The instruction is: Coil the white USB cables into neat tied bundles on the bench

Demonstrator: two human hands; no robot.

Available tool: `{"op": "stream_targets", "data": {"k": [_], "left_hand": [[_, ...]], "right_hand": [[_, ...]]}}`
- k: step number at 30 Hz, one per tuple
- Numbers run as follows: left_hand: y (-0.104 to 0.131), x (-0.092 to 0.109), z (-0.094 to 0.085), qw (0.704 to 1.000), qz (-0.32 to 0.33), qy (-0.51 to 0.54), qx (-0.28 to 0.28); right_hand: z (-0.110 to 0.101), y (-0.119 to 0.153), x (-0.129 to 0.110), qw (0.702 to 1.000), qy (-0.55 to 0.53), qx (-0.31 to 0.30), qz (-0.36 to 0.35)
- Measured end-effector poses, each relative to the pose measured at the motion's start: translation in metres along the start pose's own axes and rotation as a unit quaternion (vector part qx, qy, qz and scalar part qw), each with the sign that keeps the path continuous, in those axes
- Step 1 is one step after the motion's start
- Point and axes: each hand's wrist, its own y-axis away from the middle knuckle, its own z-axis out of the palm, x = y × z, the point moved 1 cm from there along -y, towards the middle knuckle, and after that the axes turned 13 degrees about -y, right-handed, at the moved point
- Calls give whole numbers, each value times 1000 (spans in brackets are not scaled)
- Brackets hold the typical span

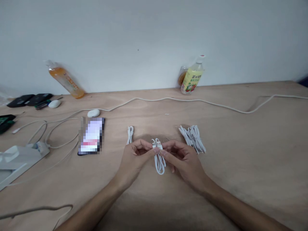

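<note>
A white USB cable [159, 163], folded into a small bundle, is pinched between my two hands at the middle of the view. My left hand [137, 154] grips it near the plug ends from the left, thumb against fingers. From the other side my right hand [184, 157] pinches the same bundle beside a USB plug [159, 145]. Behind my left hand lies another folded white cable [130, 133], its lower end hidden by the fingers. Several bundled white cables [194, 138] lie together just beyond my right hand.
A phone [92, 136] and a white earbud case [93, 113] lie to the left, near a power strip [21, 160] with loose cords. An orange drink bottle [66, 80] and a yellow-labelled bottle [193, 77] lean at the wall. A long white cord [168, 99] crosses the table [252, 144].
</note>
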Motion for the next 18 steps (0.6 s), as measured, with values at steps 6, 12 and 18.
{"op": "stream_targets", "data": {"k": [6,12,18], "left_hand": [[-1,-2,0,1000,-2,0,0],[-1,-3,0,1000,-1,9,-4],[-3,-5,-1,999,27,26,9]], "right_hand": [[0,1,0,1000,5,3,1],[-1,0,1,1000,-1,8,-12],[-1,1,3,998,-25,42,-33]]}}
